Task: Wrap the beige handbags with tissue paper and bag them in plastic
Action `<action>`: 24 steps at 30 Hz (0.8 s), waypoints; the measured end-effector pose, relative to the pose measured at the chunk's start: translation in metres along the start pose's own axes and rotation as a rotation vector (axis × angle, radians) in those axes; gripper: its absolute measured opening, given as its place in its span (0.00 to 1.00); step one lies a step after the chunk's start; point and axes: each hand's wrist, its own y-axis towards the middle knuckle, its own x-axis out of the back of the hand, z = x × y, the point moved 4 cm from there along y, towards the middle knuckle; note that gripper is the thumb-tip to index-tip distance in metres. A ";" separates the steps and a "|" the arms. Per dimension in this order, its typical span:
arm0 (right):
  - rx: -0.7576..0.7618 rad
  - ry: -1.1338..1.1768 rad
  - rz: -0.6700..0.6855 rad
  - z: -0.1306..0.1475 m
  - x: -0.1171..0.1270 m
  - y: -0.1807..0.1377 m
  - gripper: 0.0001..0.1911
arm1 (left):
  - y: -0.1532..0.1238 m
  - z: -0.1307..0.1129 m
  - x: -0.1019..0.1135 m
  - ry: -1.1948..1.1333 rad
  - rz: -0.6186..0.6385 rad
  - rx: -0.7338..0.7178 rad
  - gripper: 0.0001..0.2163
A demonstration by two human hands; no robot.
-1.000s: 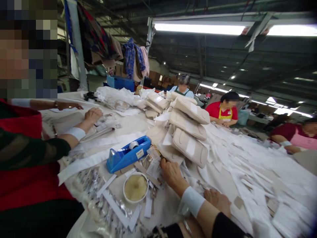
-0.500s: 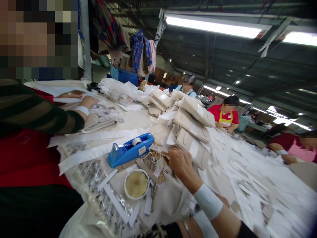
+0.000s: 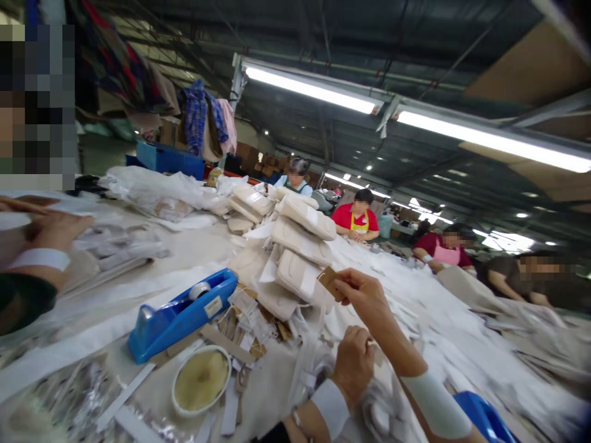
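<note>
Pinching a brown card (image 3: 329, 280), the raised right hand (image 3: 364, 295) hovers above the left hand (image 3: 353, 363) (grip curled shut).

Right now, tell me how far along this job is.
Looks done: padded cream pieces lie stacked. In hand: the right hand pinches a brown card; the left hand is curled shut below it. Seemingly left: loose tags by the blue tape dispenser.
</note>
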 end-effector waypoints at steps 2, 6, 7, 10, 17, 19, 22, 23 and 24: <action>-0.055 0.108 -0.052 -0.003 0.031 -0.021 0.18 | 0.005 0.000 -0.005 -0.213 -0.040 -0.038 0.07; -0.083 0.266 -0.194 -0.007 0.088 -0.079 0.16 | 0.011 0.006 -0.015 -0.617 0.033 -0.033 0.11; -0.100 0.315 -0.223 -0.010 0.099 -0.094 0.16 | 0.012 0.005 -0.017 -0.699 0.074 -0.027 0.13; -0.154 0.493 -0.300 -0.026 0.127 -0.135 0.16 | 0.008 -0.002 -0.019 -0.866 0.196 -0.023 0.21; -0.203 0.726 -0.336 -0.077 0.142 -0.169 0.16 | -0.005 -0.030 -0.023 -1.276 0.584 0.013 0.21; -0.228 0.771 -0.322 -0.091 0.137 -0.166 0.16 | -0.009 -0.033 -0.026 -1.220 0.658 0.037 0.16; -0.246 0.836 -0.330 -0.108 0.131 -0.163 0.18 | -0.016 -0.037 -0.032 -1.127 0.792 0.077 0.17; -0.251 0.854 -0.341 -0.113 0.130 -0.164 0.18 | -0.018 -0.038 -0.033 -1.095 0.821 0.083 0.18; -0.257 0.872 -0.353 -0.118 0.130 -0.165 0.18 | -0.020 -0.039 -0.034 -1.061 0.834 0.089 0.18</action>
